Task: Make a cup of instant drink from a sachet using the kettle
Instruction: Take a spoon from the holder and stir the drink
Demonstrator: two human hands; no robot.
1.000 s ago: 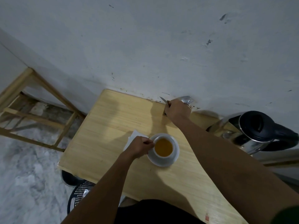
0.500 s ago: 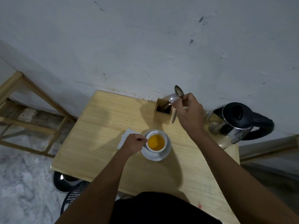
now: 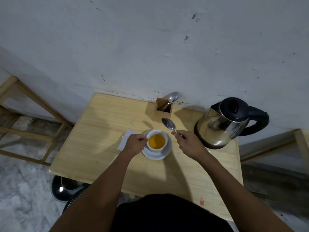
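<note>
Lowered from the holder [image 3: 163,109], spoon [image 3: 168,124] nears orange-filled cup [image 3: 156,140].

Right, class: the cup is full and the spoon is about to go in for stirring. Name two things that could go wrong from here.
1. The cup looks well filled with orange drink, so brisk stirring with the spoon in the right hand could slop it onto the saucer.
2. The left hand holds the cup only at its side; a knock could tip it towards the white paper beside it.
</note>
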